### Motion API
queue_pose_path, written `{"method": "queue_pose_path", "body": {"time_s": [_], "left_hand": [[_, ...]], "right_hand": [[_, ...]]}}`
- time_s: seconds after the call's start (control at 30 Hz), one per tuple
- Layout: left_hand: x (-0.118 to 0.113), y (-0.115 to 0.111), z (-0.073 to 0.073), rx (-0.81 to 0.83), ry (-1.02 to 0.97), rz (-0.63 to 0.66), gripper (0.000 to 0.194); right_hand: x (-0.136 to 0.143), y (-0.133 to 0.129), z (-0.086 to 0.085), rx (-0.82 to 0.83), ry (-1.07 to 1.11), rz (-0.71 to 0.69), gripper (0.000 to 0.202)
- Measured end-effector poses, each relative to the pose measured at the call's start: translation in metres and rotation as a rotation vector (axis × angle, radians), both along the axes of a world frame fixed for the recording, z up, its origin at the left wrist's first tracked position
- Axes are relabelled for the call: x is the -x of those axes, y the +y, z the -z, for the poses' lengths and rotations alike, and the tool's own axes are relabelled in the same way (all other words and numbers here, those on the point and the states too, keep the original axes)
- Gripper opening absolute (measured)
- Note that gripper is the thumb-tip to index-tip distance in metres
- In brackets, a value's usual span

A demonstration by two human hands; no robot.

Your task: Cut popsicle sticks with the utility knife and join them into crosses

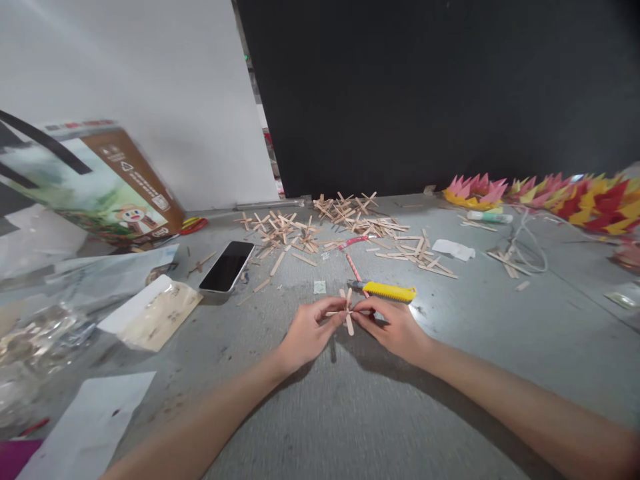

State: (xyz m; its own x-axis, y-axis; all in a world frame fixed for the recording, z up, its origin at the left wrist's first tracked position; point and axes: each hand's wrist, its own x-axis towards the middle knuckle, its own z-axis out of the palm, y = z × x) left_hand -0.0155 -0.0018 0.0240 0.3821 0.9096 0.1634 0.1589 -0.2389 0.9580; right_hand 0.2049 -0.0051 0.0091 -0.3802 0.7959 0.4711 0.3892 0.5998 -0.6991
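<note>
Between my two hands, just above the grey tabletop, is a small star of crossed wooden craft sticks. My left hand pinches its left side between thumb and fingers. From the other side my right hand grips the right end of a stick, fingertips close to the crossing. Right behind the hands lies a yellow utility knife. A pink striped straw-like strip runs up behind it. A small pale square rests on the table beyond my left hand.
Piles of craft sticks spread along the back. A phone and a printed bag stand left, near plastic packaging. At right are a glue stick, a white cable and colourful paper crowns. A black panel rises behind.
</note>
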Motion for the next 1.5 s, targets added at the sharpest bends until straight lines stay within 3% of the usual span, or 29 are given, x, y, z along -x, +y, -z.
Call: {"method": "queue_pose_path", "body": {"time_s": [0.57,0.7,0.83,0.97,1.17,1.37,1.5], "left_hand": [[-0.005,-0.003,-0.005,0.139,-0.125,0.098,0.032],[-0.007,-0.002,-0.001,0.108,-0.112,0.032,0.027],[-0.006,0.0,0.007,0.108,-0.138,0.007,0.034],[-0.005,0.0,0.008,0.096,-0.118,-0.001,0.035],[-0.006,-0.003,0.001,0.179,-0.124,-0.015,0.043],[-0.007,-0.004,0.0,0.265,-0.243,0.082,0.102],[-0.007,-0.003,-0.002,0.319,-0.219,0.136,0.094]], "right_hand": [[0.001,0.005,-0.001,0.192,0.083,-0.012,0.015],[0.002,0.0,-0.003,0.079,-0.004,-0.01,0.014],[0.003,-0.003,-0.006,-0.199,-0.123,0.02,0.025],[0.001,-0.002,-0.007,-0.397,-0.237,0.037,0.013],[-0.001,-0.002,-0.004,-0.415,-0.327,0.048,0.013],[-0.001,-0.001,-0.003,-0.444,-0.351,0.031,0.013],[-0.003,-0.001,-0.001,-0.473,-0.402,0.011,0.013]]}}
